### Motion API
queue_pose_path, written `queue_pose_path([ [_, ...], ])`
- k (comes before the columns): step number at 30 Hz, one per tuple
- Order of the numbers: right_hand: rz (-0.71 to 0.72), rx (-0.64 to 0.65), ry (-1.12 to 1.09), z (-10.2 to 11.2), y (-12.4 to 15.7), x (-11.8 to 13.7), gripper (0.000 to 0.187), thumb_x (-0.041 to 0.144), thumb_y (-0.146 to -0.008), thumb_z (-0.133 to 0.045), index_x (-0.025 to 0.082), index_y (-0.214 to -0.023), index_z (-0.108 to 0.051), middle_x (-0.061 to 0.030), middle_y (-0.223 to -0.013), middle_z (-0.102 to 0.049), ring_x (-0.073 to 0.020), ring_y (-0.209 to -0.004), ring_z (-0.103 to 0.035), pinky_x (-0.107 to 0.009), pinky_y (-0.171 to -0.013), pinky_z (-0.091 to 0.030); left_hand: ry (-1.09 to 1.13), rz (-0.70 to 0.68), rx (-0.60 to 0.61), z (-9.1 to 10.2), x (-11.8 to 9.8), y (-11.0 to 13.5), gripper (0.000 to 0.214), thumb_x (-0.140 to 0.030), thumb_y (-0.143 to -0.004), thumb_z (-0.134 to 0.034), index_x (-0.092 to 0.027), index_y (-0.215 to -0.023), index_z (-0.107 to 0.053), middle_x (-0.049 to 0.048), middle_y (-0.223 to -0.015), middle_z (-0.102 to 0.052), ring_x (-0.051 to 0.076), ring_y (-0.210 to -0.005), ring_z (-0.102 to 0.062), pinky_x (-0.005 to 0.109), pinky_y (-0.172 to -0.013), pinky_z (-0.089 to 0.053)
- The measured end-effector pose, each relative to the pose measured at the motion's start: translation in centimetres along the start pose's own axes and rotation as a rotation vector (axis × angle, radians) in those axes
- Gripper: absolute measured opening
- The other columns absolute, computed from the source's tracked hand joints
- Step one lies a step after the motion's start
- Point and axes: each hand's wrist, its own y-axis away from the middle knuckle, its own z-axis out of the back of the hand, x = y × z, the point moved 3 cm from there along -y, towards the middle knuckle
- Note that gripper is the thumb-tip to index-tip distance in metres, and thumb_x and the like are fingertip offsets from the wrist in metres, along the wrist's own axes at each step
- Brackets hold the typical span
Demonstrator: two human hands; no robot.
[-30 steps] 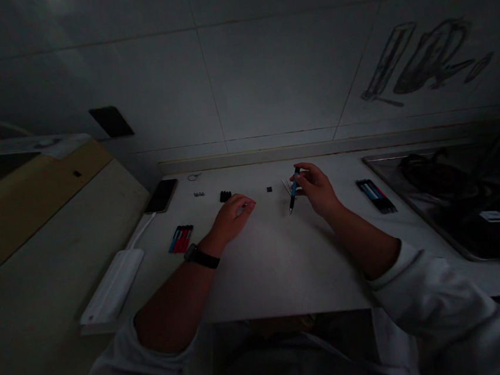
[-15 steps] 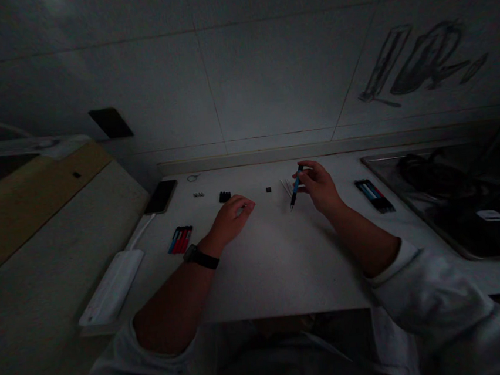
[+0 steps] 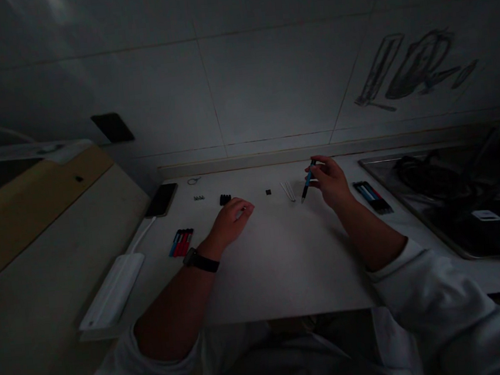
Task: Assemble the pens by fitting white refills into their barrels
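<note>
My right hand (image 3: 329, 180) is closed round a blue pen (image 3: 307, 182), held tip down just above the white table (image 3: 274, 256). A few thin white refills (image 3: 288, 190) lie on the table just left of the pen tip. My left hand (image 3: 231, 220) rests on the table with its fingers curled; whether anything is in them is hidden. A black watch sits on that wrist. Small black parts (image 3: 225, 199) lie beyond the left hand, and one tiny black piece (image 3: 268, 192) lies further right.
A row of red and blue pens (image 3: 181, 242) lies at the left, another row of pens (image 3: 371, 195) at the right. A phone (image 3: 161, 199) and a white power strip (image 3: 112, 290) lie along the left edge. A dark sink (image 3: 454, 197) is at the right.
My right hand has carried the blue pen to the right, away from the white refills. The left hand has stayed in place. The view has tilted slightly.
</note>
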Motion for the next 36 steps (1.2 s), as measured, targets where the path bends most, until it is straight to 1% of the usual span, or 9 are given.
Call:
queue_pose_path([
  [7,0.037,-0.097,0.076,3.6,-1.9,0.1,0.046,0.05,-0.081,-0.066,0.032,-0.123,-0.058,-0.0023,-0.103,-0.07,-0.0184,-0.084,-0.068,-0.036,-0.072,-0.06,-0.035,-0.005,0.029,0.1,-0.2,0.0,0.029,-0.041,-0.106,-0.051,-0.022,-0.105,-0.072,0.007,-0.106,-0.071,0.021,-0.104,-0.067,0.042,-0.098,-0.053],
  [13,0.066,-0.209,0.112,8.4,-3.2,1.1,0.058,0.05,-0.081,-0.065,0.037,-0.136,-0.052,-0.0008,-0.105,-0.069,-0.0189,-0.087,-0.068,-0.036,-0.074,-0.061,-0.05,-0.007,0.047,0.0,-0.2,0.1,0.029,-0.042,-0.105,-0.052,-0.022,-0.106,-0.072,0.0067,-0.107,-0.071,0.022,-0.102,-0.068,0.042,-0.096,-0.054],
  [17,0.02,-0.163,0.298,11.5,-3.5,1.0,0.058,0.049,-0.078,-0.071,0.031,-0.132,-0.06,-0.0003,-0.096,-0.068,-0.0185,-0.082,-0.066,-0.034,-0.071,-0.06,-0.079,0.0,0.059,0.0,0.2,0.1,0.031,-0.045,-0.104,-0.051,-0.023,-0.108,-0.072,0.0067,-0.109,-0.071,0.023,-0.103,-0.068,0.044,-0.099,-0.054],
  [20,-0.014,-0.076,0.608,13.0,-3.4,0.5,0.051,0.047,-0.082,-0.071,0.025,-0.128,-0.067,-0.0035,-0.093,-0.071,-0.0189,-0.075,-0.066,-0.034,-0.071,-0.058,-0.08,0.004,0.078,-0.1,0.5,0.1,0.033,-0.046,-0.105,-0.05,-0.023,-0.109,-0.072,0.0067,-0.109,-0.071,0.024,-0.105,-0.068,0.044,-0.1,-0.054],
  [23,-0.032,0.02,0.985,13.8,-3.3,-0.2,0.041,0.042,-0.087,-0.072,0.024,-0.124,-0.072,-0.0072,-0.097,-0.076,-0.0213,-0.08,-0.068,-0.035,-0.08,-0.055,-0.083,0.007,0.083,-0.1,0.6,0.1,0.033,-0.047,-0.104,-0.05,-0.024,-0.108,-0.073,0.0065,-0.109,-0.071,0.024,-0.104,-0.068,0.044,-0.099,-0.055],
  [26,-0.062,0.121,1.227,13.9,-3.3,-1.1,0.036,0.04,-0.091,-0.072,0.025,-0.124,-0.073,-0.0082,-0.103,-0.079,-0.0236,-0.091,-0.071,-0.034,-0.086,-0.052,-0.097,0.008,0.084,-0.1,0.5,0.1,0.032,-0.047,-0.104,-0.05,-0.024,-0.108,-0.073,0.0064,-0.109,-0.072,0.024,-0.105,-0.068,0.045,-0.099,-0.054],
  [29,-0.099,0.19,1.347,13.8,-3.3,-1.9,0.037,0.039,-0.091,-0.072,0.025,-0.125,-0.073,-0.0085,-0.107,-0.08,-0.0247,-0.099,-0.071,-0.032,-0.087,-0.05,-0.108,0.012,0.086,-0.1,0.5,0.1,0.032,-0.047,-0.104,-0.05,-0.024,-0.108,-0.073,0.0063,-0.11,-0.072,0.024,-0.105,-0.068,0.044,-0.098,-0.054],
  [33,-0.154,0.203,1.413,13.7,-3.3,-2.5,0.043,0.042,-0.088,-0.076,0.026,-0.127,-0.073,-0.0091,-0.113,-0.079,-0.0264,-0.103,-0.071,-0.032,-0.087,-0.05,-0.104,0.011,0.094,-0.1,0.4,0.1,0.032,-0.048,-0.104,-0.051,-0.024,-0.109,-0.072,0.0059,-0.11,-0.073,0.024,-0.105,-0.068,0.043,-0.097,-0.054],
  [36,-0.166,0.216,1.448,13.6,-3.3,-2.7,0.039,0.04,-0.088,-0.075,0.024,-0.124,-0.075,-0.0108,-0.118,-0.078,-0.0269,-0.106,-0.07,-0.033,-0.09,-0.051,-0.106,0.016,0.106,-0.1,0.4,0.1,0.033,-0.048,-0.105,-0.05,-0.024,-0.108,-0.072,0.0058,-0.109,-0.073,0.024,-0.105,-0.068,0.043,-0.097,-0.054],
])
